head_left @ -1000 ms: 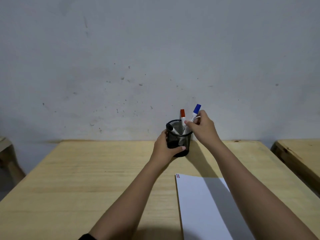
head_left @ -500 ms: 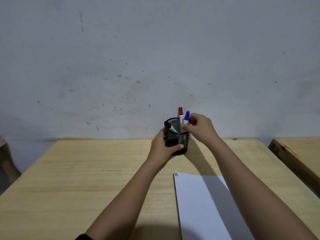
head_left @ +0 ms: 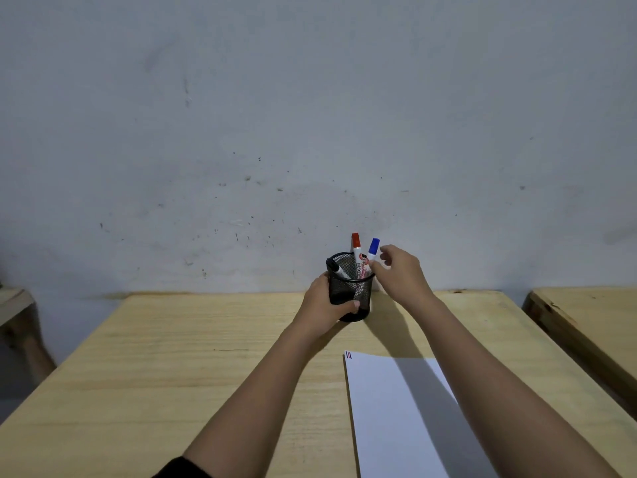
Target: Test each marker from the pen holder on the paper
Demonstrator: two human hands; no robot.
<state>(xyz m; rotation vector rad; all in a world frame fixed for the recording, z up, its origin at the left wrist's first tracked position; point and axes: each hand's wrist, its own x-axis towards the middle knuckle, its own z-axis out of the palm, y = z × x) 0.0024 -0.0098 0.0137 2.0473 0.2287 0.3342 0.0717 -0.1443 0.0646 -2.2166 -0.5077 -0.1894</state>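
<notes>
A black mesh pen holder [head_left: 348, 288] stands at the far edge of the wooden table [head_left: 172, 357], and my left hand [head_left: 322, 308] is wrapped around it. Three markers stand in it: a red-capped one [head_left: 356, 251], a blue-capped one [head_left: 373, 246] and a black one [head_left: 338, 270] leaning left. My right hand [head_left: 401, 276] hovers just right of the blue marker with its fingers apart, holding nothing. A white sheet of paper [head_left: 396, 415] lies near me on the right, with small coloured strokes [head_left: 349, 355] at its top left corner.
A grey wall rises right behind the holder. A second wooden table [head_left: 586, 326] stands to the right across a narrow gap. Part of a wooden bench [head_left: 13, 305] shows at the left edge.
My right hand lowered the blue marker into the holder, then let go and opened its fingers. My left hand kept its grip on the holder.
</notes>
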